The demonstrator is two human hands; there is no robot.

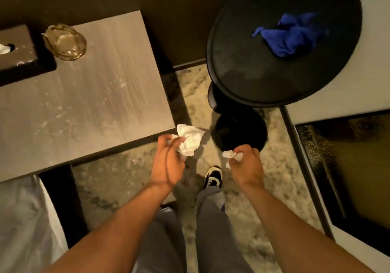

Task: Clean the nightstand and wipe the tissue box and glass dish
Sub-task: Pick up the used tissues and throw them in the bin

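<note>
Two wads of tissue were in play: the left hand [167,163] had its fingers [179,141] clenched round the big wad [190,140] just off the desk's [95,104] lower right corner, and the right hand [248,163] pinched a smaller wad [231,155] mid-frame, right above the black bin [239,131] on the floor. Looked like the trash pickup was nearly wrapped up, with both wads about to get dropped in, I'd guess.

Wiping though? Not really started, as far as I could tell. The desk still had white specks and streaks all over it. The tissue box [15,51] sat at the far upper left with dust on top, and the glass dish [64,41] was just beside it, still grimy-looking. The blue cloth [290,35] lay untouched on the round black table [253,72] in the upper right, well apart from both hands.
</note>
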